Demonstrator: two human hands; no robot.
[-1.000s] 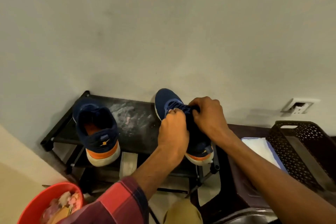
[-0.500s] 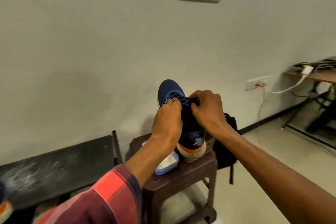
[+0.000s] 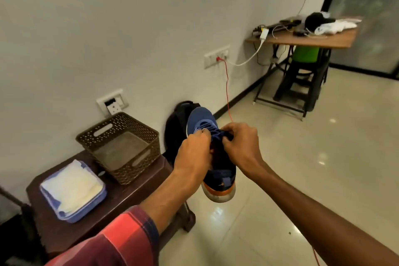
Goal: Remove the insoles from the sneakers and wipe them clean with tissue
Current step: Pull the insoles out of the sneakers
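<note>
I had the navy sneaker (image 3: 219, 176) up in the air between both hands, toe pointing away. My left hand (image 3: 193, 153) and right hand (image 3: 239, 142) each pinched its laces (image 3: 212, 130) with curled fingers. The tissue (image 3: 71, 183) lay on the stool (image 3: 121, 198), well left of my left hand.

Soft even indoor light, glare spots on glossy floor (image 3: 321, 158), slight blur, wide-angle edge bending
</note>
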